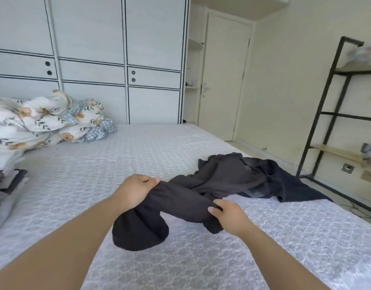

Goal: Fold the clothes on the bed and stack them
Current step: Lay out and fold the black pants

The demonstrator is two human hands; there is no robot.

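Observation:
A dark charcoal garment (180, 204) stretches across the middle of the bed (117, 160), partly lifted off the mattress. My left hand (136, 189) grips its upper edge, and my right hand (226, 216) pinches the cloth lower down to the right. A rounded end of the garment hangs below my hands. Its far part lies crumpled on a navy garment (285, 185) near the bed's right edge. A stack of folded grey and dark clothes (4, 185) sits at the left edge of the bed.
A bunched floral duvet (44, 120) lies at the bed's far left. White wardrobe doors (92, 59) stand behind the bed. A black metal shelf rack (331, 114) stands right of the bed, with a closed door (224, 80) beyond.

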